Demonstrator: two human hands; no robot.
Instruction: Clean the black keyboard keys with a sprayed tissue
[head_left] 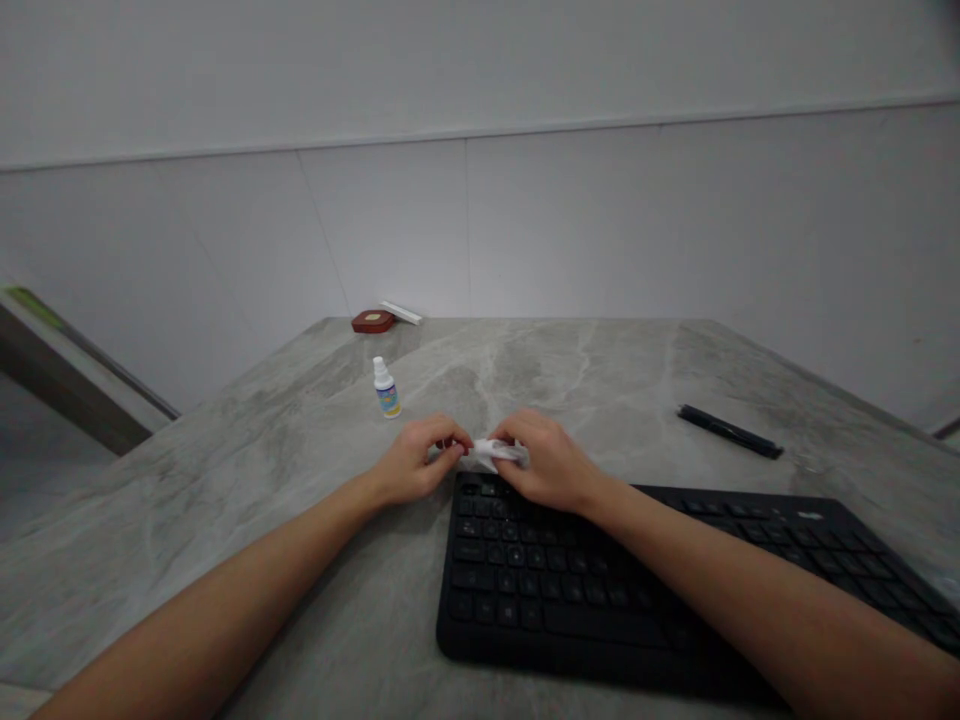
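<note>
Over the top left corner of a black keyboard [555,585], a small white crumpled piece [491,451] is held between my two hands. It looks like tissue or thin wrapping; which one I cannot tell. My left hand [424,460] pinches at its left end with thumb and fingertips. Curled around the other end, my right hand [544,460] grips it between thumb and fingers and hides part of it. A white bottle with a blue and yellow label [387,390] stands upright on the table, beyond my left hand.
A black pen [729,431] lies on the grey marbled table [315,560], beyond the keyboard at the right. At the far left edge sit a reddish-brown case [372,321] and a flat white item [402,313]. A pale wall [570,220] rises behind the table.
</note>
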